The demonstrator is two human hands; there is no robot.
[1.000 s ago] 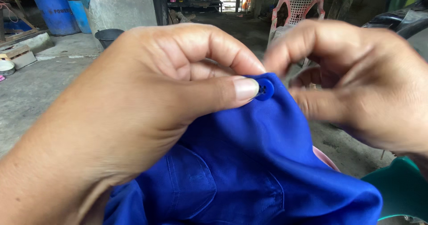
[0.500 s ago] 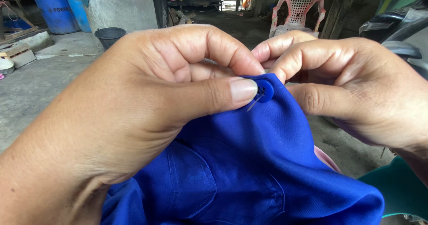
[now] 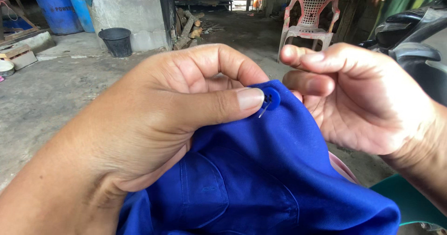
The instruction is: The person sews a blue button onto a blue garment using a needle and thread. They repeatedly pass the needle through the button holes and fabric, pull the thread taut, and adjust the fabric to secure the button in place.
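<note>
Your left hand (image 3: 153,132) pinches the round blue plastic button (image 3: 270,97) against the fold of the bright blue woven cloth garment (image 3: 260,179): the thumb lies flat along the cloth with its nail touching the button's left edge, and the forefinger curls over behind the button. So the left fingers (image 3: 219,105) are clenched on button and cloth together. The button sits at the top ridge of the garment, and a thin silver needle (image 3: 264,110) pokes out just below the button, slanting down and to the left of it.

Your right hand (image 3: 368,100) is just to the right of the button, palm turned toward it, with nothing in it. Its fingers (image 3: 309,82) are loosely curled and released, the nearest fingertip close to the button but apart from it.

The rest of the garment drapes down below the button, showing a stitched pocket. Well beyond the button, on the concrete floor (image 3: 51,95), a pink plastic chair (image 3: 309,11) stands up and to the right, and a black bucket (image 3: 116,40) and a blue barrel (image 3: 58,11) stand far to the upper left.
</note>
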